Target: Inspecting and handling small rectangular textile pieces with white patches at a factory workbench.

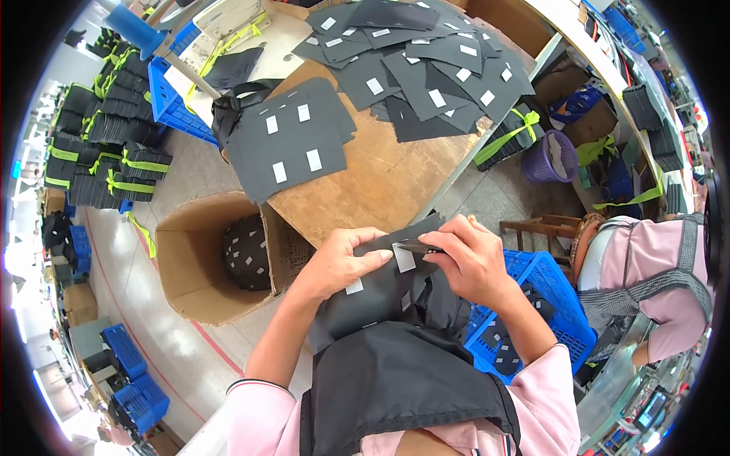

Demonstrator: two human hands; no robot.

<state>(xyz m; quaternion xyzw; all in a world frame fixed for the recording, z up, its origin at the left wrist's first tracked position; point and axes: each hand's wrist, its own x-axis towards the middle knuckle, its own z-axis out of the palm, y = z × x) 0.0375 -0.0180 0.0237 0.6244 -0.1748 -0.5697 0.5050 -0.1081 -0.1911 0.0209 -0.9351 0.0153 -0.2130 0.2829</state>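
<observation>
Panel (369, 305), black, white-patched: just beyond the dark apron (403, 380), near the wooden table (380, 175); Left hand (338, 262): thumb laid upon it, index slightly apart, holding its edge; Right hand (475, 262): fingers curled closed round a small dark pointed tool (417, 247) (tip at one white patch (405, 261))

The scene is brightly and fairly evenly lit. Detail is washed out by white glare along the left edge, and pale reflections are cast on the floor (156, 334) at lower left. The cardboard box (184, 254) is partly shaded inside. The left hand (344, 260), right hand (473, 257) and black sheet (369, 308) are sharply rendered. Towards the rim, lines are bent; all 4 corners are blacked out.
</observation>
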